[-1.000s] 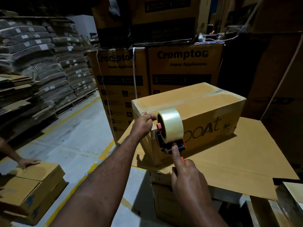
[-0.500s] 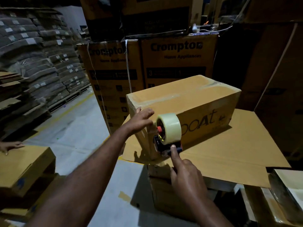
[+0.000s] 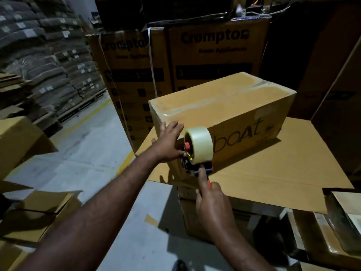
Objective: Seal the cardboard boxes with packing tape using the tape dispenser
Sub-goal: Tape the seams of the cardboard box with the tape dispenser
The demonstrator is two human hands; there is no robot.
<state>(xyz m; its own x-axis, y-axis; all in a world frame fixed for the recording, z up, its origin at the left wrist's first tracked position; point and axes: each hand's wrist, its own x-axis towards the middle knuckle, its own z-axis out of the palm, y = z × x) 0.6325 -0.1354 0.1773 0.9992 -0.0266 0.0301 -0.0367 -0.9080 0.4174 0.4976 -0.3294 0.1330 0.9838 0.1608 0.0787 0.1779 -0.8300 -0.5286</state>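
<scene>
A brown cardboard box [image 3: 230, 106] printed "boAt" lies on a flat cardboard sheet [image 3: 273, 169], with clear tape running along its top seam. My left hand [image 3: 169, 142] lies flat with straight fingers against the box's near end. My right hand [image 3: 212, 204] grips the orange handle of the tape dispenser [image 3: 195, 165], forefinger stretched along its frame. The dispenser's clear tape roll [image 3: 200, 144] sits against the lower part of the box's near end.
Tall Crompton cartons [image 3: 211, 53] stand behind the box. Stacked grey sacks on pallets [image 3: 48, 61] fill the left. Smaller cardboard boxes [image 3: 37, 214] sit on the floor at lower left, and another box [image 3: 17, 139] at the left edge. More cartons [image 3: 328, 237] lie at lower right.
The dispenser has travelled down the box's near end. My left hand went from gripping the top corner to lying flat on the end face. The other person's hand at the left is gone from view.
</scene>
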